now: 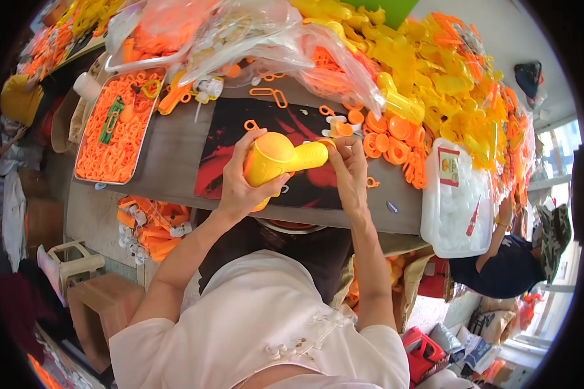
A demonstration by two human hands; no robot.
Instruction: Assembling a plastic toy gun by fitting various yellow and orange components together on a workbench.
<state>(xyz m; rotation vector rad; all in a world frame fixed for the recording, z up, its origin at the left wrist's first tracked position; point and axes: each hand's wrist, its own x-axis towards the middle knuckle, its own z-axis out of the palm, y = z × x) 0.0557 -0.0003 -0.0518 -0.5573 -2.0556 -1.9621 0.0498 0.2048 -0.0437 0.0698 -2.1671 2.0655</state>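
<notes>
My left hand (239,185) grips a yellow plastic toy gun body (279,157) by its round end, holding it over a black and red mat (266,152) on the table (169,162). My right hand (348,170) is at the barrel tip, fingers pinched on a small orange part (328,142) there. Loose orange rings (386,142) and small white and orange pieces (339,124) lie just beyond my hands.
A metal tray (85,144) of orange rings sits at the left. Clear bags (240,32) of orange parts and a heap of yellow toy bodies (448,78) fill the far side. A white tub (457,201) stands at the right. Another person (499,259) is beside it.
</notes>
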